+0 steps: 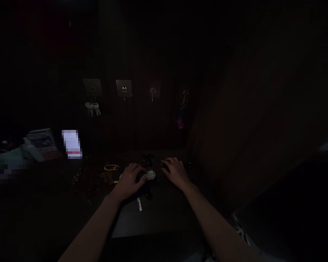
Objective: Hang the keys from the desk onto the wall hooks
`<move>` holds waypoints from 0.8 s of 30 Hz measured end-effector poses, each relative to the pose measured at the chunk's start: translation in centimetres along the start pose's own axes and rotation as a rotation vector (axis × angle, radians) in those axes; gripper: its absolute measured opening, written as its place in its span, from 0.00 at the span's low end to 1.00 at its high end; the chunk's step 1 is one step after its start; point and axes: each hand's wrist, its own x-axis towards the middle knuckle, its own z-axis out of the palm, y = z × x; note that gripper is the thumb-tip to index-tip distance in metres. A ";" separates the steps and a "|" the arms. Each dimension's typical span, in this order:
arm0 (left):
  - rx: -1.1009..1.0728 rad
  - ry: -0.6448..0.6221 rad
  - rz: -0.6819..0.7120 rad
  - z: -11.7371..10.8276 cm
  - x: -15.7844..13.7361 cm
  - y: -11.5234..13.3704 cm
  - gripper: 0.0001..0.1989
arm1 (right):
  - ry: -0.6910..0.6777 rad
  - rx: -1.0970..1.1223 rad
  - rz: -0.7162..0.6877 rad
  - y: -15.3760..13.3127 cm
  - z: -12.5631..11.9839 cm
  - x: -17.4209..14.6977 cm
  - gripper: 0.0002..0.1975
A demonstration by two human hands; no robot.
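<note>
The scene is very dark. My left hand (pixel 129 182) is over the surface, with curled fingers and the thumb at the left end of a white, rounded remote fob (pixel 151 175). Below that hand lies a key blade (pixel 139 204), with a dark round piece (pixel 148 195) beside it. To the right, my right hand (pixel 176 173) has its fingers bent, thumb and fingertips close around something small and dark that I cannot make out. A yellow loop (pixel 111 167) and a brown tag (pixel 108 177) lie left of my left hand. Dark items (pixel 147 159) rest behind the fob.
Hooks line the back panel: a bunch of keys (pixel 93 107) hangs at the left, a pink-and-blue tag (pixel 180 122) at the right. Two middle hooks (pixel 124 92) hold nothing. Boxes (pixel 42 143) stand at the left. A dark wooden panel (pixel 235 138) rises at the right.
</note>
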 end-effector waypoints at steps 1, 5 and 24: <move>-0.005 0.000 0.000 -0.1 0.0 0.1 0.10 | -0.021 -0.019 0.009 -0.2 0.1 0.1 0.13; -0.022 -0.026 0.006 -0.3 0.0 0.4 0.09 | -0.047 -0.058 -0.007 -0.7 0.1 0.5 0.09; -0.278 0.148 -0.100 -0.1 0.2 -0.3 0.18 | 0.136 1.347 0.271 -6.4 -1.6 3.2 0.13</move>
